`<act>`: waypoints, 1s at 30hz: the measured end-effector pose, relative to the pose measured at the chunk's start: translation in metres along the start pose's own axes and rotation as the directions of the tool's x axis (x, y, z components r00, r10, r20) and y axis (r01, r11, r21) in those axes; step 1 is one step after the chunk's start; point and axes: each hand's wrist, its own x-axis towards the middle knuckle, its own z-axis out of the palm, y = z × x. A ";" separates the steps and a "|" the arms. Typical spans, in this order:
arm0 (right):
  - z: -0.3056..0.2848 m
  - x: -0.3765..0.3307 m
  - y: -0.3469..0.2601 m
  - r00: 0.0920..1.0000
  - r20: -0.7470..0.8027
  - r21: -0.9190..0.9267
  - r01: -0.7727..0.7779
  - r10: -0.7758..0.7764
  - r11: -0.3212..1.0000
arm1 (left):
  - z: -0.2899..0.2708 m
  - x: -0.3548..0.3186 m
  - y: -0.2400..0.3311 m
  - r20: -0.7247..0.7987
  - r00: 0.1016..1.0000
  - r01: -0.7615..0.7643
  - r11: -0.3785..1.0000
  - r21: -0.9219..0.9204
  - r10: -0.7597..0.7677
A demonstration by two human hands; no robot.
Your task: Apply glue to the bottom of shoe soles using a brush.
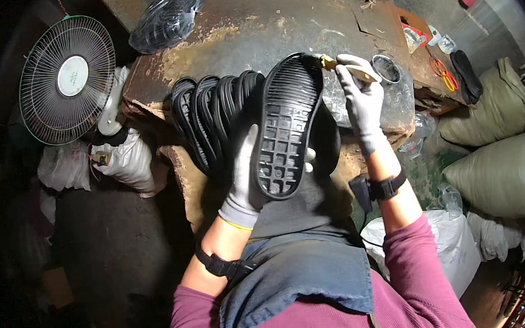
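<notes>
My left hand (247, 171), in a pale knit glove, grips a black shoe sole (286, 131) near its heel end. The sole is tilted up, its ribbed and gridded hollow side facing me. At the sole's upper right rim, my gloved right hand (361, 93) is closed round a small brush (364, 74) with a pale handle and yellowish tip. The tip meets or nearly meets the rim. Beside that hand stands a round open can (386, 69). Several more black soles (208, 115) lean in a row left of the held one.
A worn bench (250, 24) spans the far side, with a bagged black bundle (167, 21) on it. Orange-handled scissors (443, 74) and a dark sole (467, 77) lie at right. A fan (71, 77) stands left; full sacks (503, 168) stand right.
</notes>
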 end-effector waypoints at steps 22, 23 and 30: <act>0.000 -0.105 -0.069 0.680 0.637 0.005 0.467 -0.363 0.884 | -0.008 0.002 0.039 0.157 0.982 -0.107 0.994 0.020 0.102; -0.005 -0.106 -0.070 0.674 0.645 0.006 0.467 -0.361 0.884 | -0.002 0.000 0.043 0.124 0.983 -0.138 0.990 0.013 0.136; 0.006 -0.100 -0.086 0.723 0.567 0.053 -0.510 0.395 0.858 | -0.012 -0.022 0.072 0.069 0.936 -0.350 0.891 0.290 0.346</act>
